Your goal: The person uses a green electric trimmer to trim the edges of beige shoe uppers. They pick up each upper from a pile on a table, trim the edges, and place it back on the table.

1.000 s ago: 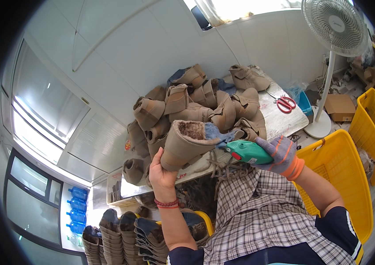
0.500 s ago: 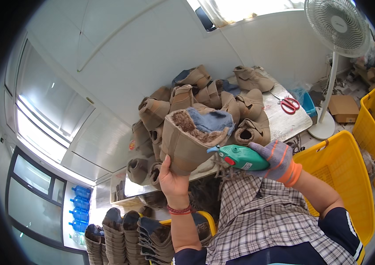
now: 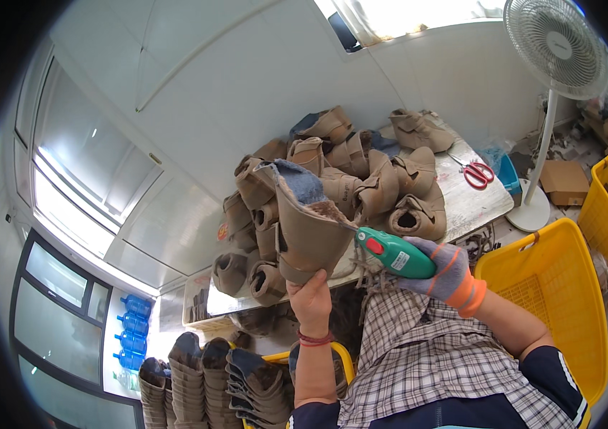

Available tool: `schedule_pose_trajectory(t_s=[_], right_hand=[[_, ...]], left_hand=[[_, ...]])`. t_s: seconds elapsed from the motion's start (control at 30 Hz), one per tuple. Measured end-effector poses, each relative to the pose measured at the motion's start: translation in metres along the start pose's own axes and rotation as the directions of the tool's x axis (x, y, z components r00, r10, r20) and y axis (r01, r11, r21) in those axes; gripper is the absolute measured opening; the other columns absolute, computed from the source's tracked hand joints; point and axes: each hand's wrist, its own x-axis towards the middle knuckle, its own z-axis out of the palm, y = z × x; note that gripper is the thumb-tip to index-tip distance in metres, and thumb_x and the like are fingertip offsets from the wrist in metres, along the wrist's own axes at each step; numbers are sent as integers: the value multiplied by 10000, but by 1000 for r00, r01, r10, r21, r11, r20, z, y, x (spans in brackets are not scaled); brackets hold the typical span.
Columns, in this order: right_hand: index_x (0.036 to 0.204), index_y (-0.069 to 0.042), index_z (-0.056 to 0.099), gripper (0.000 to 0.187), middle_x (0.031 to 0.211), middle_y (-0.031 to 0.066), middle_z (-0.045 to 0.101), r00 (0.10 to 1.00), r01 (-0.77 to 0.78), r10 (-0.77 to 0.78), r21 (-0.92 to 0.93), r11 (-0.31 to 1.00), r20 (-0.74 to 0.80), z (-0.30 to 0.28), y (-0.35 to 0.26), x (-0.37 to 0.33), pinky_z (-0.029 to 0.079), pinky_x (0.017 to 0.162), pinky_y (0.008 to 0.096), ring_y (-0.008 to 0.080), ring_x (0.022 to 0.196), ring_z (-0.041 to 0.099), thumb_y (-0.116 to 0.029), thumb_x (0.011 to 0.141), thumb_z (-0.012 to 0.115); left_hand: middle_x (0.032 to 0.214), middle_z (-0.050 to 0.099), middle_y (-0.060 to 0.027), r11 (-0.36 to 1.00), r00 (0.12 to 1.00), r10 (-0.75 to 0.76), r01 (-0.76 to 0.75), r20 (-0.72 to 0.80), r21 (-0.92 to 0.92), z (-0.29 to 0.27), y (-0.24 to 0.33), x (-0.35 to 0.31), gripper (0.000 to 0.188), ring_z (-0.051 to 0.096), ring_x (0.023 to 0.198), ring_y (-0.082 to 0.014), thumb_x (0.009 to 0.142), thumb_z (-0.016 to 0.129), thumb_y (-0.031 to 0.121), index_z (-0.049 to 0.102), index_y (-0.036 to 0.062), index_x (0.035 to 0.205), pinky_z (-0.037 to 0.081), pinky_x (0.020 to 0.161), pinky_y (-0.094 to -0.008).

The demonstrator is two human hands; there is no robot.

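A brown shoe upper (image 3: 312, 239) with a blue and brown fleecy lining is held up in front of me. My left hand (image 3: 311, 304), bare with a red bracelet, grips it from below. My right hand (image 3: 443, 274), in a grey and orange glove, is wrapped round a green handheld electric cutter (image 3: 397, 254) with a red button. The cutter's tip meets the right end of the upper's top edge. Behind them, a heap of similar brown shoe uppers (image 3: 377, 191) lies on the worktable (image 3: 472, 207).
Red-handled scissors (image 3: 477, 175) lie on the table's right part. Yellow crates (image 3: 543, 261) stand at my right, near a white standing fan (image 3: 531, 207) and a cardboard box (image 3: 564, 182). Stacked uppers (image 3: 188, 379) are at lower left, with blue water bottles (image 3: 134, 325) beyond.
My left hand has moved right and turned the shoe upper, so its side faces me more and less of the lining shows. The cutter stays at its edge, tipped slightly more steeply.
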Motion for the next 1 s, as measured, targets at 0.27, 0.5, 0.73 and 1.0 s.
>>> schedule_pose_trajectory(t_s=[0.27, 0.5, 0.73, 1.0], right_hand=[[1162, -77, 615, 665, 882, 150, 686, 998, -33, 34, 8, 999, -49, 1, 6, -2, 541, 697, 344, 293, 780, 682, -412, 630, 835], [1192, -71, 600, 682, 928, 129, 698, 978, -182, 195, 165, 969, -70, 2, 8, -6, 549, 738, 311, 234, 822, 696, -388, 639, 844], [1227, -58, 570, 661, 970, 81, 699, 947, -286, 317, 325, 902, -47, -7, 5, -9, 540, 766, 264, 126, 856, 673, -323, 685, 841], [1216, -38, 568, 623, 955, 52, 689, 936, -298, 345, 368, 881, -68, -13, 8, -5, 530, 745, 247, 83, 831, 636, -264, 702, 838]], left_hand=[[1184, 620, -91, 927, 979, 37, -108, 199, 360, -23, -18, -7, 377, 587, 1090, -208, 794, 598, -143, 617, 8, 1139, 453, 951, -354], [1041, 660, -107, 429, 927, 67, -361, 369, 828, -7, -20, -7, 203, 624, 946, -229, 813, 630, -61, 654, -4, 1006, 468, 836, -348], [1019, 622, -173, 129, 765, 44, -643, 643, 755, -9, -38, -10, 236, 575, 941, -376, 770, 594, -42, 662, 7, 990, 445, 820, -446], [1195, 563, -183, 217, 741, -66, -643, 668, 735, -2, -42, -20, 321, 483, 1137, -421, 741, 574, -11, 676, 57, 1038, 353, 981, -530]])
